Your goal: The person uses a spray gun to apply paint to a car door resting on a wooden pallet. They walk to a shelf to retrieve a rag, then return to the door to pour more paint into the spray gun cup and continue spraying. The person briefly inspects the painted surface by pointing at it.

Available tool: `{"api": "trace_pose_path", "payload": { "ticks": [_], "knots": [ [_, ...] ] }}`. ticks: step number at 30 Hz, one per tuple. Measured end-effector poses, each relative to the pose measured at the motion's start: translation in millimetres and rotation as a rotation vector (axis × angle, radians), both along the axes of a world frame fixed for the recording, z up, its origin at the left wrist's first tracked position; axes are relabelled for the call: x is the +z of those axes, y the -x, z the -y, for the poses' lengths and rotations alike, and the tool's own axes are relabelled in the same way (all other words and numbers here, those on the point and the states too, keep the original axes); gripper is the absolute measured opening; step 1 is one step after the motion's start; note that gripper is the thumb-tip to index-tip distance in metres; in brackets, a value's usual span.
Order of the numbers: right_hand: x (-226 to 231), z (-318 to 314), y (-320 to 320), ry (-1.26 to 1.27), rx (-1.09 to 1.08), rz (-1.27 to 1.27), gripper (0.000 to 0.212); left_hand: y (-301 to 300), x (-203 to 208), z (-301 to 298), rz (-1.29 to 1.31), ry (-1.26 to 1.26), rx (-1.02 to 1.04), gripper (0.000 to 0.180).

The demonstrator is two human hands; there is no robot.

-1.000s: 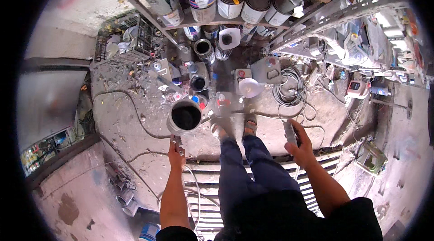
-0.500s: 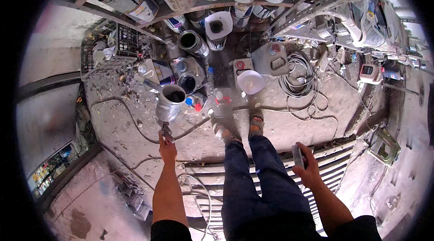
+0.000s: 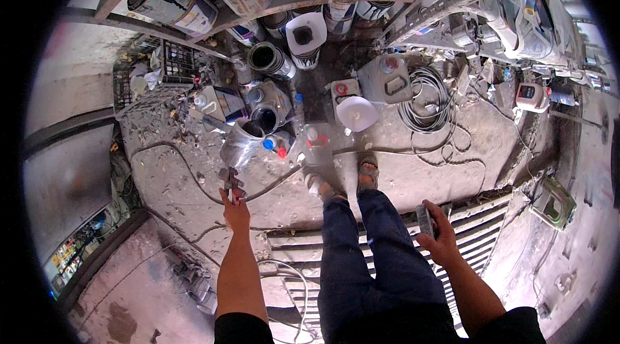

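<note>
Left of feet [image 3: 367, 179], above floor [image 3: 420, 182]: grey cup [image 3: 237, 148], open mouth tilted toward dark-filled container [image 3: 267, 119], not set down; whether emptied, cannot tell. Left hand [image 3: 236, 212] wrapped round cup's metal handle [image 3: 231, 181]; right hand [image 3: 442, 241] gripping flat grey piece [image 3: 424, 220].

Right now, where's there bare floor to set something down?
A broad patch lies right of the sandals, between the coiled cable and slatted grating; a loose strand crosses it. A smaller, gritty one shows between the dark hose and the spray gun in your left hand. Below the shelf, it's crowded with cans and jugs.
</note>
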State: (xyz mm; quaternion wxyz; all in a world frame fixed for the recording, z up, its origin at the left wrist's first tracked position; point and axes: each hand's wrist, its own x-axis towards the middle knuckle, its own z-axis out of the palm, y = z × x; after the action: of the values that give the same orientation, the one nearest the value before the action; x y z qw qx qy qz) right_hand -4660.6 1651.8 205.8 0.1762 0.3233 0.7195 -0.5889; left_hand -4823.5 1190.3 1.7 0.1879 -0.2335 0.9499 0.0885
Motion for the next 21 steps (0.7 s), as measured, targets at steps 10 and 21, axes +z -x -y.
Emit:
{"api": "trace_pose_path", "payload": {
  "ticks": [10, 21],
  "knots": [
    [-5.1, -0.7, -3.7, 0.007, 0.000, -0.020, 0.079, 9.6, 19.0, -13.0, 0.029, 0.064, 0.016, 0.085],
    [-1.5, -10.1, 0.5, -0.012, 0.041, -0.042, 0.075, 7.6, 44.4, -32.1, 0.001, 0.067, 0.021, 0.082]
  ]
}}
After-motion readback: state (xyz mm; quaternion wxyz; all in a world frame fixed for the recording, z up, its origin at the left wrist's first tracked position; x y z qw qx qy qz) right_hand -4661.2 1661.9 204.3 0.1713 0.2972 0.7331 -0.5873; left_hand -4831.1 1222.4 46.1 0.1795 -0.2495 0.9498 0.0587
